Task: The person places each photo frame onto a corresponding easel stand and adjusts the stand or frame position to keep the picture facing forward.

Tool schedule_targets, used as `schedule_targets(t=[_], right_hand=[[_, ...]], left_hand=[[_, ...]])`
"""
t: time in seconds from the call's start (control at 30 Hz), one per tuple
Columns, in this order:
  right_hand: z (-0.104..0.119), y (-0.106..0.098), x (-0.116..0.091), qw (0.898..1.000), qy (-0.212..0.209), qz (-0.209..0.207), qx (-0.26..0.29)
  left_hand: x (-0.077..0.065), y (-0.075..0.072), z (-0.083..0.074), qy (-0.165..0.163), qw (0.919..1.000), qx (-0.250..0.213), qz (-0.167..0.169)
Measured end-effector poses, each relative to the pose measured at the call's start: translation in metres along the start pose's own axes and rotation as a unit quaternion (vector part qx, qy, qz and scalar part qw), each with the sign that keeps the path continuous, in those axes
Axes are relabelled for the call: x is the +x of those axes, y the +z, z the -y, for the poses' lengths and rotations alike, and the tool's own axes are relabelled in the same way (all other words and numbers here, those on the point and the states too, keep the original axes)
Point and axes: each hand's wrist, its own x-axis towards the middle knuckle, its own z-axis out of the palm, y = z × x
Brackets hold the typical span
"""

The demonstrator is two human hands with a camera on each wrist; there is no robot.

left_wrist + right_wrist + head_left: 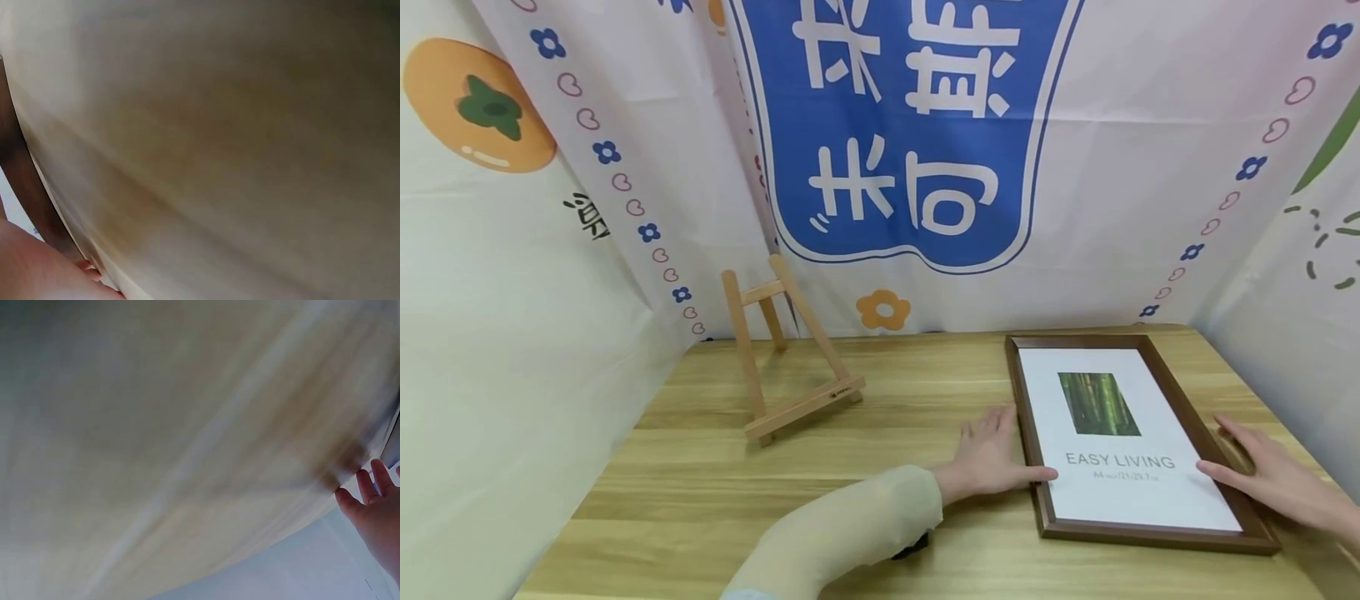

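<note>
A dark brown picture frame [1187, 417] lies flat at the right of the table, its white insert [1120, 504] showing a bamboo picture and the words EASY LIVING. My left hand [988, 458] touches the frame's left side, thumb over the rim and straight fingers alongside it. On the opposite side, my right hand [1273, 475] has its thumb at the inner edge of the rim and its other fingers stretched out beside the frame. The left wrist view shows part of the brown rim [31, 187] beside the hand. Spread fingers [348, 503] appear in the right wrist view.
A small wooden easel [805, 406] stands upright at the back left of the wood-grain table [677, 483]. Printed cloth [1075, 275] hangs behind the table and along both sides. Part of a small black object [912, 547] shows beside my left sleeve [850, 517].
</note>
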Motion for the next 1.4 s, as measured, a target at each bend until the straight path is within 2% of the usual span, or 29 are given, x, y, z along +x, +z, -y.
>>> schedule_targets(t=[0.23, 0.47, 0.7, 0.8, 1.03, 1.1, 1.3, 1.4], right_hand=[[0.005, 0.004, -0.002, 0.999, -0.036, -0.04, -0.005], [0.008, 0.005, -0.003, 0.997, -0.057, -0.058, -0.006], [0.008, 0.011, -0.001, 0.985, -0.127, -0.115, 0.021], [0.01, 0.012, 0.002, 0.982, -0.138, -0.117, 0.048], [0.017, 0.012, 0.001, 0.986, -0.109, -0.102, 0.069], [0.019, 0.011, 0.0, 0.989, -0.093, -0.086, 0.077], [0.029, 0.003, 0.0, 0.988, -0.05, -0.024, 0.146], [0.036, 0.0, 0.0, 0.988, -0.04, -0.019, 0.146]], left_hand=[[0.0, 0.001, -0.002, -0.008, 0.999, -0.043, 0.006], [0.001, 0.004, -0.003, -0.014, 0.996, -0.089, 0.0], [0.0, 0.0, -0.003, -0.03, 0.988, -0.151, 0.005], [-0.001, -0.003, -0.002, -0.033, 0.9853, -0.167, 0.009], [-0.001, -0.005, -0.001, -0.032, 0.9792, -0.2, 0.015], [-0.001, -0.005, -0.001, -0.033, 0.9769, -0.211, 0.015], [0.0, -0.006, 0.0, -0.037, 0.9661, -0.255, 0.005], [-0.001, -0.007, 0.002, -0.045, 0.9594, -0.278, -0.002]])
